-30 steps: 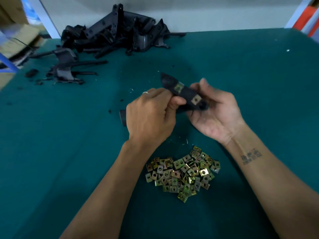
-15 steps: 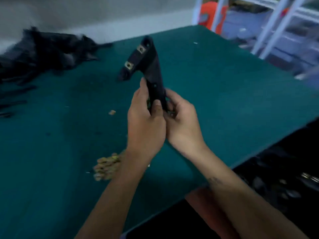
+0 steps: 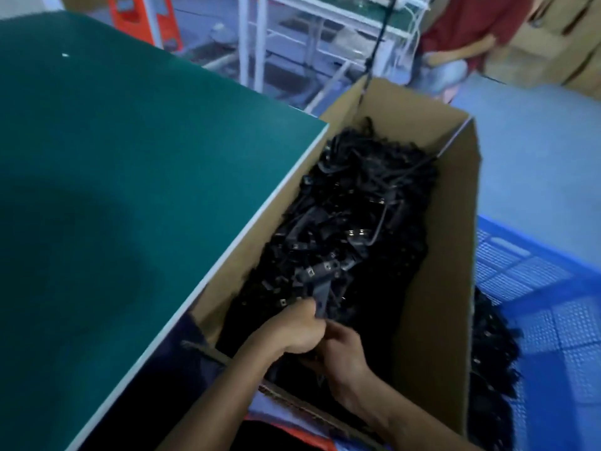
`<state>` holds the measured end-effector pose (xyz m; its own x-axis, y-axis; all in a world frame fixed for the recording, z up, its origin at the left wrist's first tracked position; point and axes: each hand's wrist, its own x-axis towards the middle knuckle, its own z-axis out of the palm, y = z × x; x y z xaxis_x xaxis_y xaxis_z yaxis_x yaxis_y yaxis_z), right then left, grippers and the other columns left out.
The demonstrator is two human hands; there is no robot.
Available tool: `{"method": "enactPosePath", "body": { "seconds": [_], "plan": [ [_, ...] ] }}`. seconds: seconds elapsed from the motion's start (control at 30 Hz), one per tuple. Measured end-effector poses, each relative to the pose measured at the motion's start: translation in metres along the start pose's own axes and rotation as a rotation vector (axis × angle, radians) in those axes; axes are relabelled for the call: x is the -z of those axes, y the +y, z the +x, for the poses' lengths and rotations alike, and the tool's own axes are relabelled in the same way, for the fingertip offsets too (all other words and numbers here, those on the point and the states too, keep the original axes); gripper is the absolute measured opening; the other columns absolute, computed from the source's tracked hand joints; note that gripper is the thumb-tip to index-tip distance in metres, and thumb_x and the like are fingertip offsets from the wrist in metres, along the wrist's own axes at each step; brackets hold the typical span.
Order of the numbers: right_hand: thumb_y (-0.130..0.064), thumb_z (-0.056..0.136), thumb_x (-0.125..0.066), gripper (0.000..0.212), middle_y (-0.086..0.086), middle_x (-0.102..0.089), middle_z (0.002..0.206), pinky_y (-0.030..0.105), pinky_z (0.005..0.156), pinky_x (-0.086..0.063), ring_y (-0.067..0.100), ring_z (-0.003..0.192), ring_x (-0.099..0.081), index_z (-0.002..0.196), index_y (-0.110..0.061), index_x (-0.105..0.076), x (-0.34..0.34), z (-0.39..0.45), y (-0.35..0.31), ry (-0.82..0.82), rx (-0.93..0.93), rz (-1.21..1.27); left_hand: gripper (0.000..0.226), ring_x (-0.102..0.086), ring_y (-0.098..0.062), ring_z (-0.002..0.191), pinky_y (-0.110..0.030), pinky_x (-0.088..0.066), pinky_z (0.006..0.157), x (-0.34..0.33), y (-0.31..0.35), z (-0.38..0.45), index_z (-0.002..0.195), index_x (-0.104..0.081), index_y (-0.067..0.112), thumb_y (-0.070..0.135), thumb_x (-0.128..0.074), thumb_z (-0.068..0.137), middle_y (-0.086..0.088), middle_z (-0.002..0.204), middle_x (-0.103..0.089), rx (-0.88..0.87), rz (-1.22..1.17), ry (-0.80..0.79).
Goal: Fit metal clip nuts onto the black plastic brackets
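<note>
1. Bracket (image 3: 320,292), black plastic with metal clips (image 3: 327,265) fitted, is held low inside the cardboard box (image 3: 435,288), over a heap of brackets (image 3: 367,203).
2. Left hand (image 3: 292,333) has its grip curled around the bracket's lower end.
3. Right hand (image 3: 344,353) lies just beside; its grip cannot be judged.
4. Green bench (image 3: 113,174) borders the box.

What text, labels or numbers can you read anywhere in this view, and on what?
None can be read.
Cardboard box: plain walls, no print showing.
Brackets heaped in the box: no marking legible, blurred.
Blue crate: no label showing.
Green table: no writing.
</note>
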<state>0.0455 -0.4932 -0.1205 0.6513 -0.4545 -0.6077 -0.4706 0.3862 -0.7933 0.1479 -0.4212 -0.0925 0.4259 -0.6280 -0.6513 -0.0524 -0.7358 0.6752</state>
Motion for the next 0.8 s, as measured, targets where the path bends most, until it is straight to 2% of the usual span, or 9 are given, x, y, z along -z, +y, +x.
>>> {"method": "enactPosePath", "body": {
  "seconds": [0.13,0.2,0.33,0.4,0.5,0.63,0.7,0.73,0.8],
  "plan": [
    [0.017,0.092,-0.054,0.023,0.024,-0.074,0.089,0.034,0.058,-0.058,0.032,0.077,-0.071,0.103,0.005,-0.07,0.022,0.02,0.027,0.203,-0.201,0.178,0.026,-0.055,-0.024,0.111,-0.032,-0.039,0.086,-0.026,-0.004,0.032,0.119,-0.059,0.009,0.018,-0.047,0.098,-0.009,0.122,-0.059,0.073,0.055,-0.164],
    [0.018,0.091,-0.052,0.023,0.023,-0.074,0.085,0.035,0.056,-0.057,0.032,0.074,-0.069,0.099,0.006,-0.071,0.037,0.023,0.032,0.303,-0.265,0.231,0.015,-0.052,-0.023,0.098,-0.033,-0.034,0.078,-0.042,0.0,0.039,0.106,-0.059,0.014,0.017,-0.048,0.097,-0.01,0.11,-0.057,0.069,0.14,-0.265],
    [0.014,0.098,-0.042,0.027,0.023,-0.063,0.081,0.048,0.077,-0.054,0.035,0.074,-0.059,0.081,0.008,-0.061,0.071,0.031,0.041,0.383,-0.369,0.203,0.038,-0.052,-0.026,0.089,-0.035,-0.037,0.074,-0.072,0.015,0.046,0.125,-0.057,0.003,0.016,-0.038,0.094,-0.014,0.108,-0.059,0.06,0.383,-0.433],
    [0.011,0.099,-0.042,0.026,0.02,-0.058,0.077,0.04,0.063,-0.05,0.032,0.067,-0.055,0.081,0.007,-0.06,0.085,0.03,0.044,0.421,-0.393,0.131,0.05,-0.055,-0.031,0.1,-0.036,-0.041,0.08,-0.08,0.022,0.049,0.141,-0.047,0.005,0.012,-0.035,0.093,-0.015,0.125,-0.056,0.091,0.499,-0.517],
    [0.0,0.104,-0.038,0.028,0.015,-0.058,0.077,0.035,0.054,-0.039,0.031,0.065,-0.052,0.084,0.003,-0.058,0.098,0.019,0.053,0.435,-0.466,0.095,0.063,-0.038,-0.033,0.141,-0.039,-0.038,0.112,-0.085,0.025,0.052,0.157,-0.027,0.01,0.009,-0.034,0.095,-0.014,0.161,-0.031,0.098,0.542,-0.558],
    [0.004,0.102,-0.037,0.025,0.014,-0.057,0.083,0.032,0.06,-0.04,0.029,0.071,-0.051,0.087,0.004,-0.057,0.107,0.004,0.058,0.387,-0.489,-0.096,0.064,-0.029,-0.03,0.148,-0.037,-0.032,0.117,-0.079,0.019,0.048,0.16,-0.019,0.012,0.006,-0.031,0.098,-0.01,0.166,-0.019,0.056,0.5,-0.58],
    [0.009,0.096,-0.044,0.023,0.013,-0.06,0.083,0.021,0.059,-0.049,0.023,0.073,-0.056,0.09,-0.002,-0.064,0.099,0.003,0.046,0.334,-0.392,-0.248,0.059,-0.03,-0.029,0.147,-0.037,-0.032,0.116,-0.072,0.012,0.044,0.159,-0.022,0.014,0.01,-0.031,0.101,-0.008,0.165,-0.021,0.038,0.432,-0.52],
    [0.009,0.094,-0.049,0.025,0.012,-0.065,0.094,0.016,0.071,-0.053,0.021,0.085,-0.062,0.102,-0.007,-0.066,0.089,0.001,0.035,0.274,-0.31,-0.329,0.055,-0.031,-0.028,0.147,-0.036,-0.032,0.117,-0.065,0.01,0.038,0.158,-0.025,0.017,0.015,-0.031,0.103,-0.007,0.165,-0.024,0.03,0.37,-0.448],
    [0.004,0.094,-0.059,0.041,0.007,-0.063,0.126,0.027,0.108,-0.044,0.02,0.12,-0.059,0.132,-0.011,-0.061,0.074,-0.004,0.013,0.23,-0.09,-0.483,0.05,-0.032,-0.023,0.147,-0.032,-0.03,0.116,-0.056,0.007,0.022,0.156,-0.03,0.026,0.026,-0.033,0.106,-0.002,0.163,-0.029,-0.036,0.206,-0.297]
  ]
}}
